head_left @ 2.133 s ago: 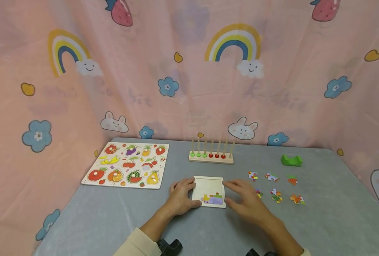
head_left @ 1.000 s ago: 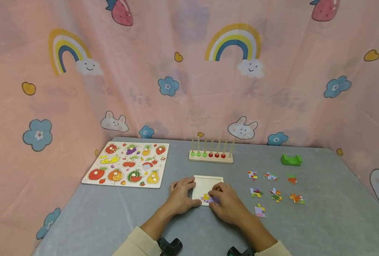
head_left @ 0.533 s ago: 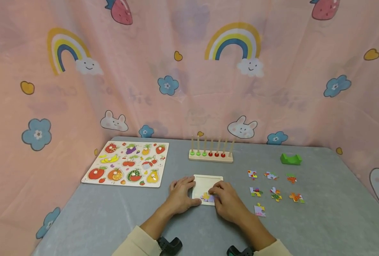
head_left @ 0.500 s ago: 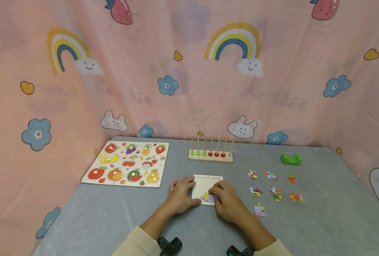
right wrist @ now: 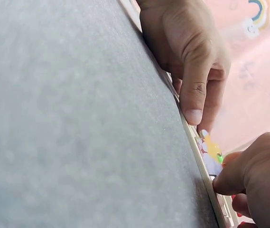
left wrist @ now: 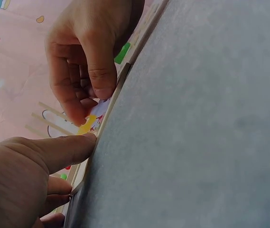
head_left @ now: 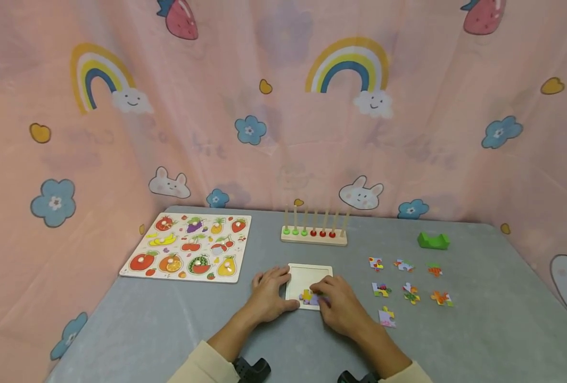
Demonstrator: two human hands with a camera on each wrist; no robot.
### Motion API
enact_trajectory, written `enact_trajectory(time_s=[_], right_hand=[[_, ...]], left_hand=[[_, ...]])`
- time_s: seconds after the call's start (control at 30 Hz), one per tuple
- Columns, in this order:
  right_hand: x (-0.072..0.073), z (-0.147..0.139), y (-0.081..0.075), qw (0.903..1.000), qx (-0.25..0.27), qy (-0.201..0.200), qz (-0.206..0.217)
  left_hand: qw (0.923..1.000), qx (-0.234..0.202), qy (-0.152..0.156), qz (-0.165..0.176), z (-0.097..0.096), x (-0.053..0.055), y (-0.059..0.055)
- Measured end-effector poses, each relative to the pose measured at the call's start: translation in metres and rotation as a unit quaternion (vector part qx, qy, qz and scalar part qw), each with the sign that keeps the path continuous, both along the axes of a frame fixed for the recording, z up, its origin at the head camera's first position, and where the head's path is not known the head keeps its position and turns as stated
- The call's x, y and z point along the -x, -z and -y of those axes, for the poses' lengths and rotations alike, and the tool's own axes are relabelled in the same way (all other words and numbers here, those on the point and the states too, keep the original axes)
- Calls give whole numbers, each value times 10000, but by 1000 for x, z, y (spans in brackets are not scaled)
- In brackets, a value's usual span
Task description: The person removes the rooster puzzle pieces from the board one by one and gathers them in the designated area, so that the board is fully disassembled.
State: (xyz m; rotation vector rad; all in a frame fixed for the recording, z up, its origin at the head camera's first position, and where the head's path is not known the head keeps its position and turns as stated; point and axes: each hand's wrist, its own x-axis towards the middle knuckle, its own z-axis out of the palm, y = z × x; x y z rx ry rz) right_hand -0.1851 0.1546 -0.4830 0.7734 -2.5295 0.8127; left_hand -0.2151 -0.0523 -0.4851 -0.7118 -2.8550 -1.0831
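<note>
A shallow, pale wooden puzzle tray [head_left: 307, 274] lies on the table in front of me. My left hand [head_left: 268, 299] grips its left side, thumb at the near corner and fingers farther up the edge. Joined jigsaw pieces [head_left: 305, 296], yellow and lilac, lie along the tray's near side. Over their right part my right hand [head_left: 343, 307] bends its fingers and pinches a puzzle piece, mostly hidden under the hand. In the right wrist view, the right thumb [right wrist: 227, 183] sits at the tray's near edge, beside the lilac part of the pieces [right wrist: 209, 154].
Several loose jigsaw pieces [head_left: 410, 292] lie spread to the right of the tray. Behind them stands a green arched block [head_left: 433, 241]. A wooden peg counter [head_left: 314, 236] with green and red beads is at the back. At left lies a fruit puzzle board [head_left: 187, 247].
My right hand has come left from the tray's right edge onto the joined pieces, its fingers drawing together. A lilac loose piece it covered now shows. My left hand stays on the tray.
</note>
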Motion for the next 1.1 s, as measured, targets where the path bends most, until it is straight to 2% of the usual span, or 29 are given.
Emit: enact_trajectory(time_s=[0.13, 0.6, 1.1], right_hand=[[-1, -1, 0, 10000, -35, 17, 82], [-2, -1, -4, 9968, -115, 41, 791], [-3, -6, -13, 9977, -205, -94, 638]], left_hand=[[10000, 37, -8, -27, 0, 0, 1], [10000, 47, -28, 1, 0, 0, 0], [9999, 101, -2, -25, -1, -1, -3]])
